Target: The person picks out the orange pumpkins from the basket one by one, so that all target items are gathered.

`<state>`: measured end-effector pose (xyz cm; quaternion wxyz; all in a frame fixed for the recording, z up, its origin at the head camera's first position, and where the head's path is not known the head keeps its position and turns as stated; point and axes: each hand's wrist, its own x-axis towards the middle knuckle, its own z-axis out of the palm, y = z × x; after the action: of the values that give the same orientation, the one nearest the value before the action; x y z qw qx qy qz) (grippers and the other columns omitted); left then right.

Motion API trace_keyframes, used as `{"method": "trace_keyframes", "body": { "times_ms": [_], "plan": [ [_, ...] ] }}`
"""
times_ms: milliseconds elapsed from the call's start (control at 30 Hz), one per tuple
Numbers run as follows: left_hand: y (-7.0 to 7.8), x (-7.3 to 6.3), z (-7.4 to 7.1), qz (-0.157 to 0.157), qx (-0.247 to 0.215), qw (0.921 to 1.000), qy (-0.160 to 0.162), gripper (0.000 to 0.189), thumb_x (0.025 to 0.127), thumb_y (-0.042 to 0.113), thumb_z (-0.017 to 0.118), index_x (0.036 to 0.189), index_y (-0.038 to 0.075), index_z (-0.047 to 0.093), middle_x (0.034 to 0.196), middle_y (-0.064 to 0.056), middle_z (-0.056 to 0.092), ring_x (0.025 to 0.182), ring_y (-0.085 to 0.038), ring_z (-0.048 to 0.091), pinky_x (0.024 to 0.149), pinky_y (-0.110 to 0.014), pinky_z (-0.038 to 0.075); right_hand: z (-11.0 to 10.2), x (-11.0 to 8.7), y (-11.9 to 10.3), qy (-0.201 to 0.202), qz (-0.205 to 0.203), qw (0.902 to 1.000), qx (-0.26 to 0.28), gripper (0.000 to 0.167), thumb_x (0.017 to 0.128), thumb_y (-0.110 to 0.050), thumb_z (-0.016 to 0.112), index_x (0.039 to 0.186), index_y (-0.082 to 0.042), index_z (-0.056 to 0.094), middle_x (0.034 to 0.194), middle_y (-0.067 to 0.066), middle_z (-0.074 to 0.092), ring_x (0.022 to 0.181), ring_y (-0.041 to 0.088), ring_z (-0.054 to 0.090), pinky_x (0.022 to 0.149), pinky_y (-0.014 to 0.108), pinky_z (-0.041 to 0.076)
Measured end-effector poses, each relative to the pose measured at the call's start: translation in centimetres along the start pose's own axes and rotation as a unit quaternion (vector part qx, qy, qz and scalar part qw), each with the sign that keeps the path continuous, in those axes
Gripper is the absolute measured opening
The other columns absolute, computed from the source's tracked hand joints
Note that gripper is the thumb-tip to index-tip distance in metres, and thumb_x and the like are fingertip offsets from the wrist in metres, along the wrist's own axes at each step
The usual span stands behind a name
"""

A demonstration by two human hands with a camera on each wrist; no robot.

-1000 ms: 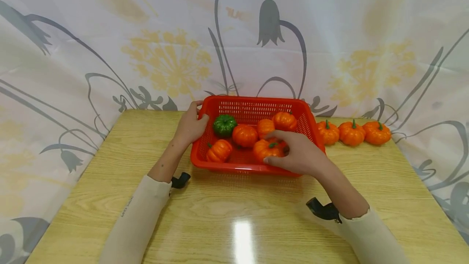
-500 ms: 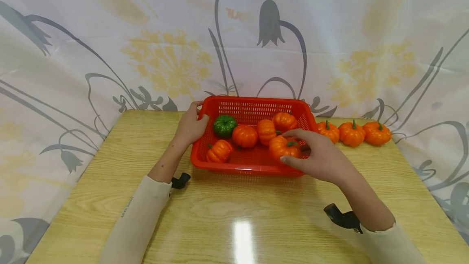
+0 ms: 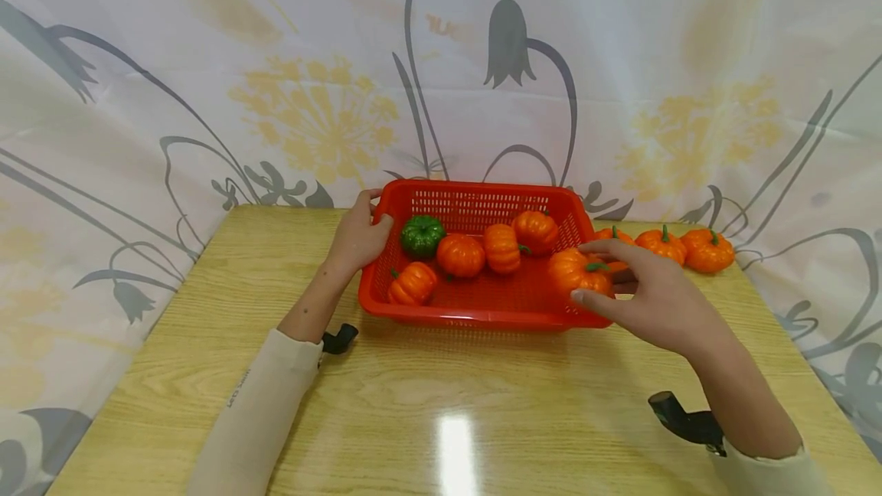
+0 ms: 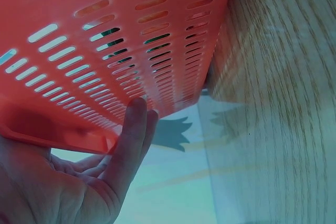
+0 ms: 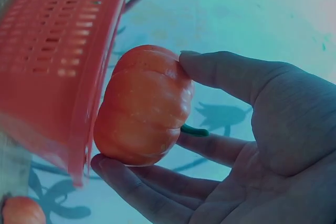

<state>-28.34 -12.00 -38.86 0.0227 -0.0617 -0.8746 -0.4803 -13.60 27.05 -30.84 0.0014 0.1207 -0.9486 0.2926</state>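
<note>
My right hand holds a small orange pumpkin between thumb and fingers, over the right rim of the red basket. In the right wrist view the green-stemmed pumpkin is raised beside the basket's rim. My left hand grips the basket's left rim; in the left wrist view its fingers lie against the slotted outer wall. Inside the basket sit a green pumpkin and several orange ones, among them one at the front left and one at the back right.
To the right of the basket, a row of orange pumpkins stands on the wooden table: the middle one, the far-right one and one partly hidden by my right hand. A flower-patterned cloth hangs behind the table.
My right hand has carried the orange pumpkin rightward, from above the basket's inside to over its right rim. My left hand and the basket have stayed in place.
</note>
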Motion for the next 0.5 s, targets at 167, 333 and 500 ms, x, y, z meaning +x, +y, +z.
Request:
{"method": "trace_keyframes", "body": {
  "times_ms": [167,333,500],
  "plan": [
    [0.2,-0.1,-0.1,-0.003,-0.002,1.0,-0.003,0.058,0.106,0.018,0.048,0.162,0.006,0.036,0.122,-0.018,0.061,0.094,-0.034,0.072,0.072,-0.041,0.063,-1.1,-0.6,1.1,0.014,0.007,0.9998,-0.011,0.063,0.094,-0.042,0.081,0.148,-0.016,0.06,0.141,0.017,0.064,0.112,0.044,0.071,0.096,0.06,0.057],
    [0.2,-0.1,0.0,-0.006,-0.004,1.0,-0.004,0.058,0.106,0.019,0.049,0.162,0.006,0.036,0.122,-0.018,0.061,0.094,-0.035,0.073,0.072,-0.042,0.064,-2.1,-1.1,2.6,0.022,0.033,0.9991,-0.012,0.067,0.095,-0.042,0.08,0.152,-0.015,0.056,0.142,0.022,0.061,0.115,0.05,0.069,0.095,0.062,0.057],
    [0.1,0.0,-0.1,-0.005,-0.009,0.9999,-0.003,0.059,0.106,0.019,0.049,0.162,0.006,0.036,0.122,-0.018,0.061,0.095,-0.036,0.073,0.072,-0.042,0.064,-2.7,-1.2,3.9,0.01,0.061,0.9979,-0.022,0.072,0.096,-0.045,0.078,0.154,-0.011,0.052,0.142,0.026,0.06,0.119,0.052,0.067,0.092,0.057,0.059]
  ]
}}
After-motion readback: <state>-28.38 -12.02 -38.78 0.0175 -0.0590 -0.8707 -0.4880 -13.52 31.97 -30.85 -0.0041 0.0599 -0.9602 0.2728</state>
